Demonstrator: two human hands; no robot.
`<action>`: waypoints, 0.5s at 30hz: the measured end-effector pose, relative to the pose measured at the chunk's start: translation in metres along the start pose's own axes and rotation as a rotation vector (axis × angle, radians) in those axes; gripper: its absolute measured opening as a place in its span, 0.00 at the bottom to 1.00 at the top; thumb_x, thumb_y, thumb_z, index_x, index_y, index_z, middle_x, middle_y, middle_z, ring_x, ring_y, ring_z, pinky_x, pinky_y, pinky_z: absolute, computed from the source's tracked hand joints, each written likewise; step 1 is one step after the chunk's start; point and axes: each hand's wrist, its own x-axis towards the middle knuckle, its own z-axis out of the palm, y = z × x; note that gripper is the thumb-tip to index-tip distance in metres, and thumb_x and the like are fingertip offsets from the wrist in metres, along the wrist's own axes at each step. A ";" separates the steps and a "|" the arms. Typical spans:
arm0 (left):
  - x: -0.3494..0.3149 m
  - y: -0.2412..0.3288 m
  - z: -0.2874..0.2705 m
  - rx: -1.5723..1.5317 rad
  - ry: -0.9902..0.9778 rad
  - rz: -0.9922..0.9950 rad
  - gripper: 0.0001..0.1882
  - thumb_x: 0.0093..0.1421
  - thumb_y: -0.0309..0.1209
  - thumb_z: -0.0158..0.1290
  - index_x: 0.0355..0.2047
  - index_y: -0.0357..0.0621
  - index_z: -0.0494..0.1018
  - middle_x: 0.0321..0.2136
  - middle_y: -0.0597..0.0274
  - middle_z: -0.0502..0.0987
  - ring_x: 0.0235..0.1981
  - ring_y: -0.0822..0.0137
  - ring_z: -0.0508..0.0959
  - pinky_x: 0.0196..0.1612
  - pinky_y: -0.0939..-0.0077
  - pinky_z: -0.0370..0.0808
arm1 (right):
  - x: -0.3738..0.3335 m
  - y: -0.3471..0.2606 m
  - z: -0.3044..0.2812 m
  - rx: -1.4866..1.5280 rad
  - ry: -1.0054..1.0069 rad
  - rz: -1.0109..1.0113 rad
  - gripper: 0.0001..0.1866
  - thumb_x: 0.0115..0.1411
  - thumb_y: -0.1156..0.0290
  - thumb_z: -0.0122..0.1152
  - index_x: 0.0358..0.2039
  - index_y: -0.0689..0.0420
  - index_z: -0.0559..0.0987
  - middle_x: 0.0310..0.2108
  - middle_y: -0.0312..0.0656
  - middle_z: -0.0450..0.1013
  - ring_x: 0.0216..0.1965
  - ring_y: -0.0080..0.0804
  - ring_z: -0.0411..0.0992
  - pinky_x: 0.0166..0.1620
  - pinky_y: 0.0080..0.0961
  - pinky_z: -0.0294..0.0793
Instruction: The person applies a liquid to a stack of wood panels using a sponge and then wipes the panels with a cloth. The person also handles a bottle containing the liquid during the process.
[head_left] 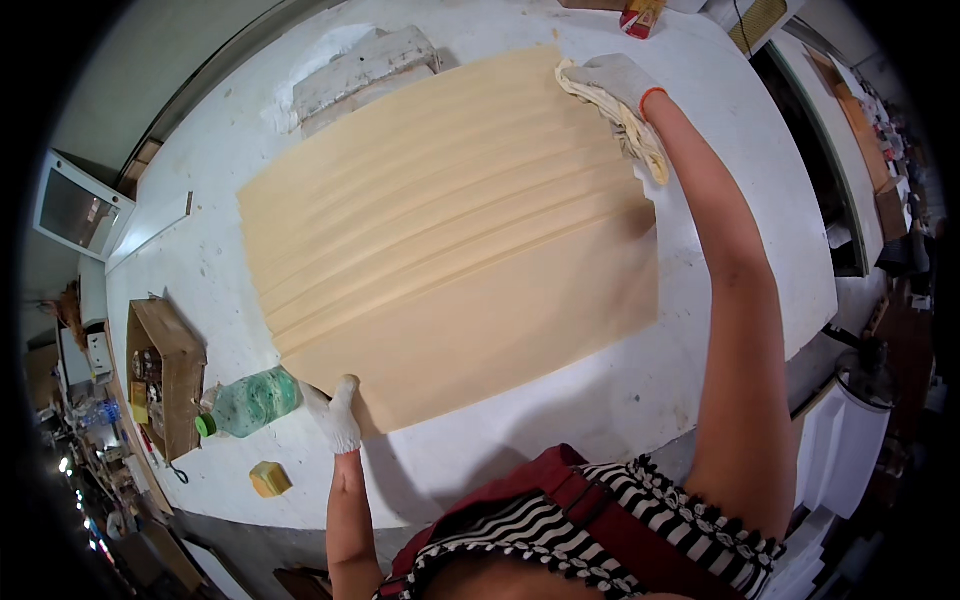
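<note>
Thin beige sheets (480, 320) lie spread across the white table, overlapping in long ridges with stepped side edges. My left hand (335, 415), in a white knitted glove, is closed on their near left corner, its thumb on top; the other fingers are partly hidden. By the far right corner, my right hand (618, 80) wears a similar glove with an orange cuff. It is closed on a crumpled cream cloth (630, 130), which hangs along the sheets' right edge. Beside my left hand, a green plastic bottle (255, 402) lies on its side.
The white table (740, 330) carries a wooden box (170, 375) of small items on the left and a yellow block (269, 479) near the front. Behind the sheets sits a worn, whitish block (365, 75). A red and yellow package (641, 17) stands at the far edge.
</note>
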 end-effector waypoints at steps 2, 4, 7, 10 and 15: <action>-0.002 0.003 -0.004 0.030 -0.013 -0.022 0.35 0.49 0.22 0.55 0.58 0.32 0.58 0.49 0.54 0.68 0.49 0.64 0.68 0.55 0.72 0.64 | -0.001 0.001 -0.002 -0.087 -0.036 -0.123 0.25 0.56 0.47 0.57 0.33 0.59 0.83 0.30 0.40 0.79 0.26 0.28 0.71 0.34 0.29 0.71; -0.003 0.007 -0.004 0.053 -0.027 -0.039 0.35 0.49 0.22 0.55 0.58 0.32 0.58 0.50 0.54 0.68 0.49 0.64 0.68 0.55 0.72 0.64 | 0.002 0.001 -0.005 -0.184 -0.036 -0.205 0.25 0.56 0.47 0.57 0.33 0.59 0.83 0.30 0.41 0.79 0.27 0.29 0.72 0.35 0.30 0.71; -0.005 0.010 -0.001 -0.055 -0.022 -0.055 0.36 0.49 0.22 0.55 0.59 0.32 0.57 0.51 0.54 0.67 0.50 0.63 0.68 0.56 0.71 0.64 | 0.015 0.010 -0.016 -0.327 -0.014 -0.257 0.25 0.56 0.47 0.56 0.34 0.59 0.83 0.31 0.42 0.79 0.28 0.31 0.73 0.37 0.32 0.72; -0.002 0.009 -0.002 -0.051 -0.021 0.009 0.36 0.49 0.22 0.56 0.59 0.32 0.57 0.51 0.53 0.67 0.50 0.62 0.68 0.57 0.70 0.63 | 0.007 0.054 -0.027 -0.594 0.145 -0.179 0.25 0.56 0.47 0.56 0.37 0.57 0.83 0.32 0.43 0.79 0.31 0.32 0.74 0.38 0.33 0.72; -0.005 0.016 -0.003 0.005 -0.011 -0.052 0.37 0.49 0.23 0.57 0.59 0.32 0.57 0.51 0.53 0.67 0.50 0.63 0.68 0.57 0.71 0.63 | -0.016 0.043 -0.023 -0.092 0.164 -0.114 0.26 0.54 0.47 0.59 0.41 0.58 0.81 0.32 0.44 0.79 0.31 0.32 0.75 0.38 0.30 0.73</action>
